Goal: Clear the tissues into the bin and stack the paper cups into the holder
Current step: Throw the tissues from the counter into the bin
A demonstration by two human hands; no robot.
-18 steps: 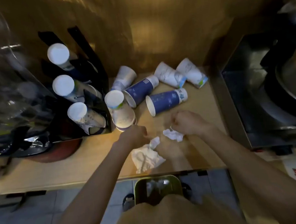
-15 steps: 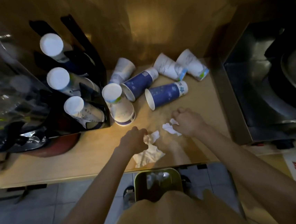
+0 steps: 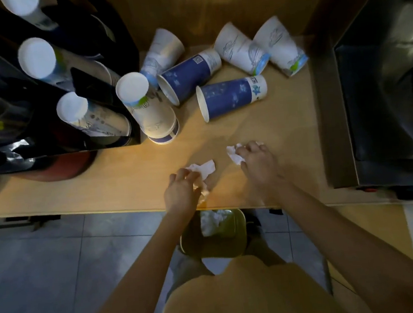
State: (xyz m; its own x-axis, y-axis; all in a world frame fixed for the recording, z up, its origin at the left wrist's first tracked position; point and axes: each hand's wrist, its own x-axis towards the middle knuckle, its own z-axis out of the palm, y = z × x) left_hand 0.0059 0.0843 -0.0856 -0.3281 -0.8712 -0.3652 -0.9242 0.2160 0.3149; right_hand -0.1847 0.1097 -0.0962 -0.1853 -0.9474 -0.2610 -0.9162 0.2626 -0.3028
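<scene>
My left hand (image 3: 181, 192) is closed around a crumpled white tissue (image 3: 203, 169) near the counter's front edge. My right hand (image 3: 257, 162) grips a second, smaller tissue (image 3: 233, 154) a little farther back. Directly below, on the floor, stands a green bin (image 3: 218, 246) with white tissues inside. Several paper cups lie tipped over at the back of the counter, among them two blue ones (image 3: 232, 97) (image 3: 189, 76) and white ones (image 3: 239, 48). A small upside-down stack of cups (image 3: 149, 107) stands beside the black cup holder (image 3: 98, 91), which carries three rows of cups.
A dark metal appliance (image 3: 381, 94) fills the right side of the wooden counter (image 3: 117, 180). A wooden wall rises behind the cups. Clear plastic items and a reddish round base (image 3: 62, 167) sit at the left. Grey floor tiles lie below.
My left hand has gathered the spread-out tissue into a bunch and drawn it toward the counter's edge. My right hand keeps its grip on the smaller tissue.
</scene>
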